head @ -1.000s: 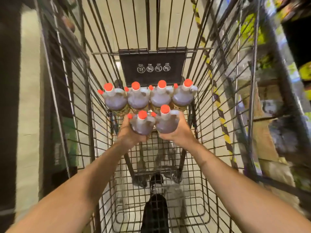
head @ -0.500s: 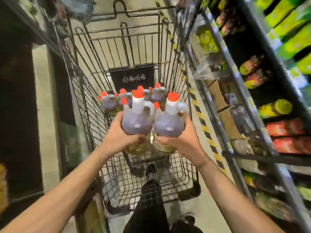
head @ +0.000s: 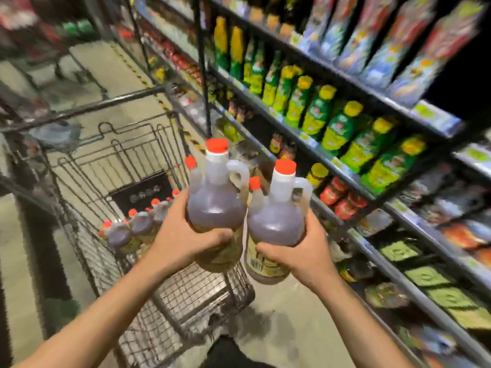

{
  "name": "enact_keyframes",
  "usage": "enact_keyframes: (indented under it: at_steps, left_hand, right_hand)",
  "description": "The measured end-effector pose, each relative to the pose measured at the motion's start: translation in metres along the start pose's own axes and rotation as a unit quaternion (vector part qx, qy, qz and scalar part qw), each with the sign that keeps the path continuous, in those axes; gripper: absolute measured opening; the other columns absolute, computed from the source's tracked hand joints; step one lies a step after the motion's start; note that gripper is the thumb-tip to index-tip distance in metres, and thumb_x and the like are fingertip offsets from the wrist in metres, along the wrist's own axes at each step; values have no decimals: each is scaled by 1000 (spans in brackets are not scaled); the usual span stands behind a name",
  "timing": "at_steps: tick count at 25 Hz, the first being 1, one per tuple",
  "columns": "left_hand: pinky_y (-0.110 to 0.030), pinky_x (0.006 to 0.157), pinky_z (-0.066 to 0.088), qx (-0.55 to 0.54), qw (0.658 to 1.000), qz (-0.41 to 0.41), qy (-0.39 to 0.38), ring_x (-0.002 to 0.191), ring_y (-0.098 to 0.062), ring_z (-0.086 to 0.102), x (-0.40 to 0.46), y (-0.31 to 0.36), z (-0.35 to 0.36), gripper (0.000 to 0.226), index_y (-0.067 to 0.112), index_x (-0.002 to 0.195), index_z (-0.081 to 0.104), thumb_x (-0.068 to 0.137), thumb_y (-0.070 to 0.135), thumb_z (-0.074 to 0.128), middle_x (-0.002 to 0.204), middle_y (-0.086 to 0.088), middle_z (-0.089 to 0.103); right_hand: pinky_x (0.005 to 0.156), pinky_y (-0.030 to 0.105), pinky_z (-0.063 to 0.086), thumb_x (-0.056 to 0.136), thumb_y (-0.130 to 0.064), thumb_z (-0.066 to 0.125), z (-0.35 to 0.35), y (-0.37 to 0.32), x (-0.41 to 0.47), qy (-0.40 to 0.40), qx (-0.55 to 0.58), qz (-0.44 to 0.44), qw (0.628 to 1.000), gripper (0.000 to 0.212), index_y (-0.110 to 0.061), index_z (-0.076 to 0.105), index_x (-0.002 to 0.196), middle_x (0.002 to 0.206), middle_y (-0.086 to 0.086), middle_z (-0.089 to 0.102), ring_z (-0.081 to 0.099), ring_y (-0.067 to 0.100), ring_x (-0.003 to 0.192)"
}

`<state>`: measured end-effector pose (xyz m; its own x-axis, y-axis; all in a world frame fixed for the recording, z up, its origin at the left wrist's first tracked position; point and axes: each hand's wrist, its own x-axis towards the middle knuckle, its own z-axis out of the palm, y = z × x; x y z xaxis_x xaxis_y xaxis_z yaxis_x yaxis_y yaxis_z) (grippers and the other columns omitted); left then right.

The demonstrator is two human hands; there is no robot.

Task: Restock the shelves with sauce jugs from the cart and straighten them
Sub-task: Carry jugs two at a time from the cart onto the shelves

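Jugs come first in the head view: the left hand [head: 183, 240] grips one sauce jug [head: 216, 205] round its belly, fingers wrapped across the front, and the right hand [head: 303, 254] grips a second sauce jug [head: 276, 221] lower down, over the label. Both jugs stand upright with orange caps up, held above the near corner of the wire cart [head: 170, 296] and touching, or nearly so, at the shoulders. More jugs [head: 138, 227] remain standing in the cart's far end. The shelves [head: 342, 171] run along the right, stocked with green-and-yellow bottles [head: 337, 128] on one tier and red-lidded jars [head: 342, 203] below; the frame is smeared, so the open slot meant for sauce jugs cannot be picked out, though it is probably on a lower tier.

To do this carry well, I would keep both jugs vertical and apart enough that they do not knock each other. A belly grip on a smooth, heavy, liquid-filled jug can slip, so a firm wrap, or a finger through the moulded handle [head: 239, 171], seems safer. Set one jug down at a time: base flat on the shelf, slide it back, then turn it so label and handle line up with its neighbours. Watch the shelf lip and the price rail on the way in.
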<state>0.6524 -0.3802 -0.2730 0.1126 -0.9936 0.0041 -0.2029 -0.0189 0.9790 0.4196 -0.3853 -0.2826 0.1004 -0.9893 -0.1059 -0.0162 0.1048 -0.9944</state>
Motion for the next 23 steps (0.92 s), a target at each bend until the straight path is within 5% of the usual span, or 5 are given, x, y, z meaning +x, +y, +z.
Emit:
enact_keyframes:
  at_steps: [7, 12, 20, 23]
  left_hand:
    - [-12, 72, 53, -45, 989, 75, -119, 84, 9, 68, -34, 80, 137, 72, 23, 107, 59, 43, 44, 85, 94, 20, 76]
    - [-39, 79, 62, -43, 966, 114, -227, 96, -19, 74, -66, 119, 240, 75, 18, 113, 61, 46, 39, 89, 104, 1, 77]
    - [-19, 75, 56, -28, 929, 156, -334, 95, -4, 72, -80, 161, 354, 77, 24, 114, 62, 45, 43, 89, 105, 14, 75]
    - [-24, 76, 58, -26, 922, 153, -356, 97, -6, 72, -66, 168, 390, 77, 26, 114, 60, 46, 45, 90, 106, 13, 75]
  right_hand:
    - [74, 25, 59, 38, -30, 92, -126, -35, -93, 160, 25, -61, 985, 90, -17, 61, 120, 110, -4, 78, 75, 13, 99]
    - [78, 34, 62, 40, -36, 92, -220, -45, -168, 270, 0, -91, 958, 86, -18, 63, 119, 109, 1, 78, 75, 18, 99]
    - [78, 31, 62, 44, -43, 92, -310, -54, -219, 362, -13, -103, 927, 80, -28, 62, 116, 109, -10, 76, 74, 12, 99]
    - [73, 26, 61, 43, -44, 91, -338, -55, -213, 385, -10, -101, 917, 80, -27, 61, 116, 106, -11, 76, 74, 11, 97]
